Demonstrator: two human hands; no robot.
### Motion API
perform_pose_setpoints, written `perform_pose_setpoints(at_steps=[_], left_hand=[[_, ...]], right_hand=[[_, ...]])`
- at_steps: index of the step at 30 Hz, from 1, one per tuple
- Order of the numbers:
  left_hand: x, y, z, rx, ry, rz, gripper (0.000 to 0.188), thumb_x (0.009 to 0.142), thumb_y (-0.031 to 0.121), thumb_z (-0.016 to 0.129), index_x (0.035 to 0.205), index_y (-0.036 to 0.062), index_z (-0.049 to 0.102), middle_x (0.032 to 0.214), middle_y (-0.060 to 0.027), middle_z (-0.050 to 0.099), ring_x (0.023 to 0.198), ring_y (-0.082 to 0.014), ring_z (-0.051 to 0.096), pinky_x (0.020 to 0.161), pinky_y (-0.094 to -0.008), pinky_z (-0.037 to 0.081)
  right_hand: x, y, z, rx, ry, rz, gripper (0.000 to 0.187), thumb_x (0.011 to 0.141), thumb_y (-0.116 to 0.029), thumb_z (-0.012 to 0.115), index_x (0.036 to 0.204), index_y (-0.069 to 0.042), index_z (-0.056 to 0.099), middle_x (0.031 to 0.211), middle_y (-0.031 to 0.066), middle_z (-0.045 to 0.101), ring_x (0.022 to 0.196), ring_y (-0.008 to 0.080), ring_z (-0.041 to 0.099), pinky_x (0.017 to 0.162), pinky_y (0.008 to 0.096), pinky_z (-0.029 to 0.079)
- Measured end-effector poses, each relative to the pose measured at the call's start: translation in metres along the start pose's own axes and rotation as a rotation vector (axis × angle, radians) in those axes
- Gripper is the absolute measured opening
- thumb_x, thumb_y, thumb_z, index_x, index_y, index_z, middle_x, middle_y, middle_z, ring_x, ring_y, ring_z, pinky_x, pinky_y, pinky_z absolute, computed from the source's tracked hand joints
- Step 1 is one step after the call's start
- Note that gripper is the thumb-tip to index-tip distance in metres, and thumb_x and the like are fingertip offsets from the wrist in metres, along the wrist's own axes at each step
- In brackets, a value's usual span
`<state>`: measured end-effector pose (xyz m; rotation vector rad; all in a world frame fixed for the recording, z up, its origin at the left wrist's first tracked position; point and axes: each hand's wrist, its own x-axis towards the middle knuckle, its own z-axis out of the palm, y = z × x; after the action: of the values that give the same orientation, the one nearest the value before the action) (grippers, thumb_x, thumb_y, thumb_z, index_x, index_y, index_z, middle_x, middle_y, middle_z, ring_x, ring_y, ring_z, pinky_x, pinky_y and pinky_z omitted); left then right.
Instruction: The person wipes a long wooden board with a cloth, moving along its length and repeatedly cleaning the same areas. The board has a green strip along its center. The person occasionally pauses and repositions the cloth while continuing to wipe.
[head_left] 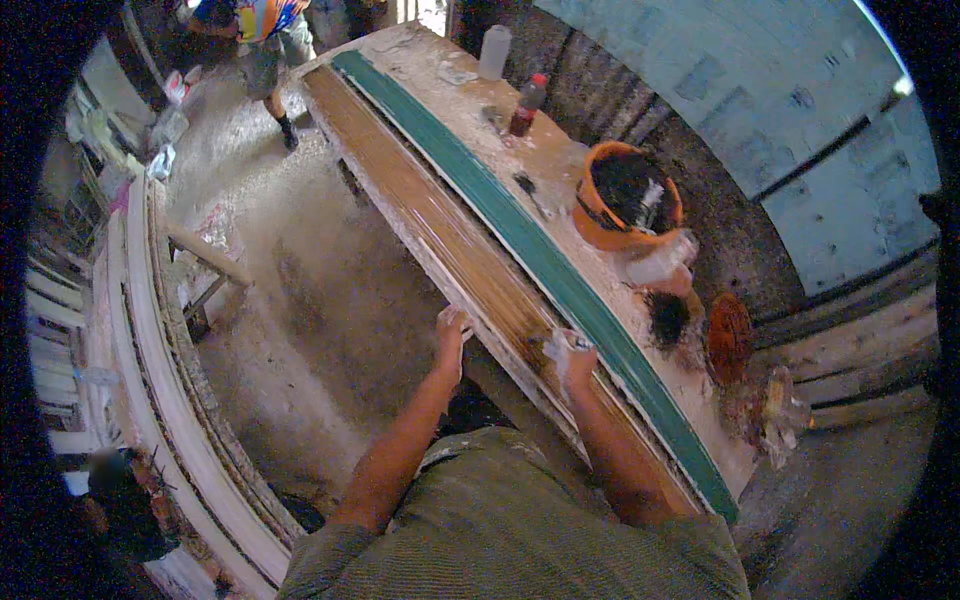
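A long brown moulding point(410, 190) with grooves along its length lies on the worktable, wet-looking and darker near my right hand. My left hand point(453, 326) is closed at its near left edge; whether the fingers grip that edge or a small pale thing is too small to tell. Over the brown moulding, my right hand point(573, 354) is curled around something whitish that the fingers mostly hide. Just beyond the right hand runs a long green moulding point(540, 255), parallel to the brown one.
An orange bucket point(592, 232) with dark contents stands on the dusty worktable point(575, 205). Farther back are a red-capped bottle point(524, 108) and a whitish container point(494, 53). Pale long strips point(150, 300) stand at the left. Another person point(265, 60) is at the far left.
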<state>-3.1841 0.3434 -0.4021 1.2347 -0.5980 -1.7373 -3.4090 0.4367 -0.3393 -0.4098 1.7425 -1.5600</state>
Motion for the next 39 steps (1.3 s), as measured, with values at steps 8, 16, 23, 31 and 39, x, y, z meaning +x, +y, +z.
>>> perform_pose_setpoints(at_steps=[8,16,23,31,39], left_hand=[[0.146,0.124,-0.056,0.0,0.055,0.077,0.05,0.102,0.04,0.06,0.14,0.008,0.054,0.13,-0.0072,0.062,0.117,-0.0243,0.061,0.103,-0.0442,0.047],[0.28,0.261,-0.105,0.447,0.08,0.05,0.059,0.103,0.042,0.058,0.15,0.0079,0.046,0.137,-0.0087,0.06,0.126,-0.0238,0.057,0.105,-0.0414,0.046],[0.333,0.307,-0.154,0.088,0.142,-0.004,0.064,0.101,0.034,0.066,0.155,0.0113,0.04,0.147,-0.0107,0.056,0.128,-0.0253,0.057,0.109,-0.0419,0.044],[0.351,0.308,-0.172,0.244,0.167,-0.191,0.063,0.101,0.04,0.066,0.153,0.0109,0.044,0.142,-0.0089,0.061,0.128,-0.0244,0.058,0.106,-0.0425,0.045],[0.322,0.271,-0.162,0.213,0.062,-0.166,0.063,0.1,0.041,0.065,0.152,0.0098,0.046,0.139,-0.0085,0.064,0.118,-0.0236,0.064,0.099,-0.0406,0.05]], right_hand=[[0.085,-0.02,0.285,0.038,-0.16,-0.087,0.009,0.093,-0.003,0.073,0.1,0.002,0.073,0.087,0.0083,0.072,0.07,0.0175,0.07,0.062,0.0293,0.058],[0.193,-0.072,0.637,-0.349,-0.196,-0.293,0.015,0.092,-0.016,0.074,0.096,-0.002,0.078,0.075,0.0072,0.074,0.066,0.0164,0.069,0.065,0.0341,0.055],[0.311,-0.076,0.925,-0.316,-0.213,-0.484,0.032,0.088,-0.03,0.075,0.086,0.002,0.075,0.071,0.0222,0.07,0.064,0.03,0.07,0.064,0.0429,0.053],[0.367,-0.103,1.058,-0.456,-0.315,-0.493,0.026,0.085,-0.027,0.073,0.088,-0.001,0.075,0.077,0.0224,0.071,0.071,0.034,0.071,0.068,0.0454,0.055],[0.334,-0.098,0.921,-0.635,-0.5,-0.607,0.021,0.083,-0.023,0.071,0.09,-0.005,0.076,0.082,0.0211,0.072,0.076,0.0353,0.072,0.071,0.0461,0.056]])
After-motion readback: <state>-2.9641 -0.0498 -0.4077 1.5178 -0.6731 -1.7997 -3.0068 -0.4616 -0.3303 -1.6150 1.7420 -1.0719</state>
